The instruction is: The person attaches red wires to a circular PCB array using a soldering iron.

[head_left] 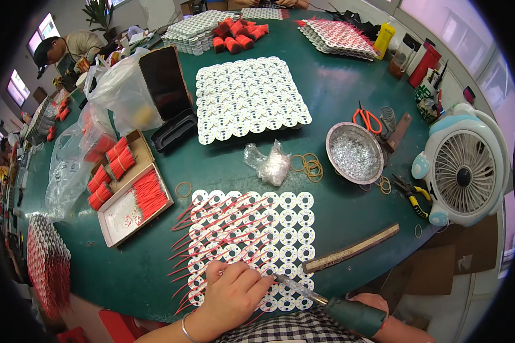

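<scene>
A panel of round white LED circuit boards (305, 235) lies in front of me, with several thin red wires (180, 247) laid across its left and middle rows. Over the panel's lower part, my left hand (232, 294) is closed, its fingers pinching a red wire; the fingertips are partly hidden. My right hand (372, 300) grips the dark green handle of a soldering iron (309, 294). The iron's tip meets the boards right beside my left fingertips. To the left, a shallow box (113, 233) holds loose red wires (149, 195) and tied bundles of red wire (120, 158).
A wooden strip (352, 248) touches the panel's right side. Beyond stand a metal bowl (355, 153), red-handled scissors (367, 121), pliers (415, 195) and a fan (463, 171). Another board stack (249, 100) sits mid-table near a black phone-like slab (166, 83). A person (68, 51) works far left.
</scene>
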`<state>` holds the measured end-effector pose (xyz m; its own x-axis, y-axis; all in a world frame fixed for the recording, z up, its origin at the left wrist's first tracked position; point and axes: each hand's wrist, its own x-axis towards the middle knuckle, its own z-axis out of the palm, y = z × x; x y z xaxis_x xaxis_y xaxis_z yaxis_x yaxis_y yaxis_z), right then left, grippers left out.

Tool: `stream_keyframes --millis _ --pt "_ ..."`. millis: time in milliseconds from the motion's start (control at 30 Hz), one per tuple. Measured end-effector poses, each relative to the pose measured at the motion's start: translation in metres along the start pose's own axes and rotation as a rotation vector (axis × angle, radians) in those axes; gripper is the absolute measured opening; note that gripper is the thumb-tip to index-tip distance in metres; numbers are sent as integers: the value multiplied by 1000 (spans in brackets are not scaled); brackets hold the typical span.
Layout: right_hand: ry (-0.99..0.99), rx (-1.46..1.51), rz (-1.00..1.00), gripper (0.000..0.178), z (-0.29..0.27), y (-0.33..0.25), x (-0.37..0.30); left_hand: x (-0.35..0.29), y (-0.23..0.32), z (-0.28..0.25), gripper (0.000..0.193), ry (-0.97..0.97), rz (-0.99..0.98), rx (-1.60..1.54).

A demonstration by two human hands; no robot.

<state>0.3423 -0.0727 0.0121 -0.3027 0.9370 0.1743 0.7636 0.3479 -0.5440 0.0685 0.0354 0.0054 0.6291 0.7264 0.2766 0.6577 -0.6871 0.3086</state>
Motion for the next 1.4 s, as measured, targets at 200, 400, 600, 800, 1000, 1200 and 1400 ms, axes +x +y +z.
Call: stream_keyframes --millis 200,400,600,800,1000,1200,1400 --pt "103 395 193 35 18 7 -28 1 0 -1 16 -8 -12 -5" --pt "88 939 567 63 -3 11 -8 15 2 -18 15 92 -151 -63" --pt "203 970 573 67 -29 10 40 44 -22 -22 19 158 -86 -82" --pt "252 386 457 32 -59 26 79 82 -34 -10 15 146 -50 -78" --pt "42 439 197 25 -61 60 80 108 -45 0 8 96 -55 -47" --pt "162 834 421 28 -45 47 95 118 -55 13 7 111 -29 -30" --pt "-15 698 467 34 -51 52 105 121 -58 17 8 70 -24 -19"
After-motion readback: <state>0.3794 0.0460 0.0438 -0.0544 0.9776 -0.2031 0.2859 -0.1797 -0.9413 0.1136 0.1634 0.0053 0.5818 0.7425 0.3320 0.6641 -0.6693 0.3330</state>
